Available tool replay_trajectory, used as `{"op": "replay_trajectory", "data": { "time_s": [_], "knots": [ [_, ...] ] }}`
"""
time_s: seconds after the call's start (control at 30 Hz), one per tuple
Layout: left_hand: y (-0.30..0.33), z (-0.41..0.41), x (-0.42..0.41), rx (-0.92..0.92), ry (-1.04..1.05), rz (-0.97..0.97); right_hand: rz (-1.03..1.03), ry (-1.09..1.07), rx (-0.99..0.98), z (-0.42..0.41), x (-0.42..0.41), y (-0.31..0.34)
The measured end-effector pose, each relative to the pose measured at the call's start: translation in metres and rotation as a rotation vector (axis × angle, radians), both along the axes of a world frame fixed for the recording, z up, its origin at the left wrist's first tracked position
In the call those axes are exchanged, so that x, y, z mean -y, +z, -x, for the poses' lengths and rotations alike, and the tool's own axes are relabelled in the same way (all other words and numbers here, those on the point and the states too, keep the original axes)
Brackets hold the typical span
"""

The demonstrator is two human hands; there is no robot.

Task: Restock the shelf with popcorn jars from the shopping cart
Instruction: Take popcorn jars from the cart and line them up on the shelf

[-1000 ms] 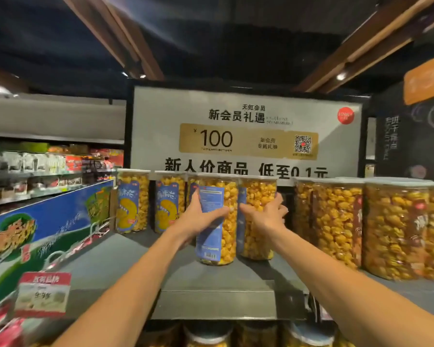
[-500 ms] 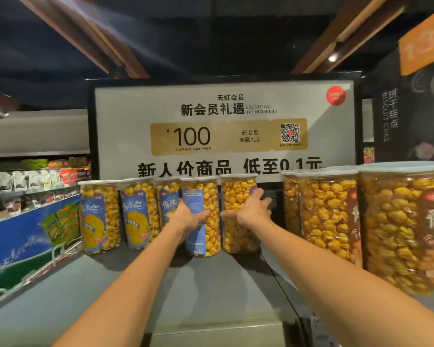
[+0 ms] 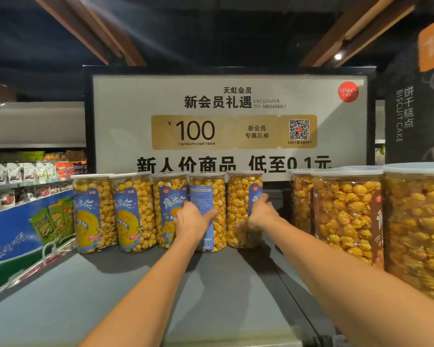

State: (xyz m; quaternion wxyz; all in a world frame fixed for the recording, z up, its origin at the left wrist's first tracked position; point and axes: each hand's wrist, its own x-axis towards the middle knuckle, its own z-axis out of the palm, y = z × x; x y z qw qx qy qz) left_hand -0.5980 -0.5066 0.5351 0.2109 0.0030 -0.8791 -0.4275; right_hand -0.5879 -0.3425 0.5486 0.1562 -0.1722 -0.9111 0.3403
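Note:
Several clear popcorn jars with blue labels stand in a row at the back of the grey shelf (image 3: pixel 211 296). My left hand (image 3: pixel 192 221) grips the fourth jar (image 3: pixel 212 196), whose label back with a barcode faces me. My right hand (image 3: pixel 258 214) grips the fifth jar (image 3: pixel 238 204) at the row's right end. Both jars stand upright on the shelf, side by side. Left of them stand three jars (image 3: pixel 133 211) with labels facing front. The shopping cart is out of view.
Bigger brown-labelled popcorn jars (image 3: pixel 348 214) fill the shelf's right side, close to my right arm. A white promotional sign (image 3: pixel 231 121) stands behind the row. A blue banner (image 3: pixel 15 236) and snack shelves (image 3: pixel 30 176) lie to the left.
Both hands pushed the two jars further back into line with the row. My view moved closer to the shelf. My right hand slid round to the right side of its jar.

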Motion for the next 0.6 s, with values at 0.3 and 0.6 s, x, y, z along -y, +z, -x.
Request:
{"op": "replay_trajectory", "data": {
  "time_s": [0.3,0.6],
  "knots": [
    [-0.003,-0.002,0.011,0.026,-0.01,0.131,0.113,-0.002,0.108,0.02,-0.002,-0.012],
    [-0.001,-0.022,0.003,-0.11,-0.157,0.453,-0.202,0.015,0.128,-0.02,0.001,-0.005]
  ]
}}
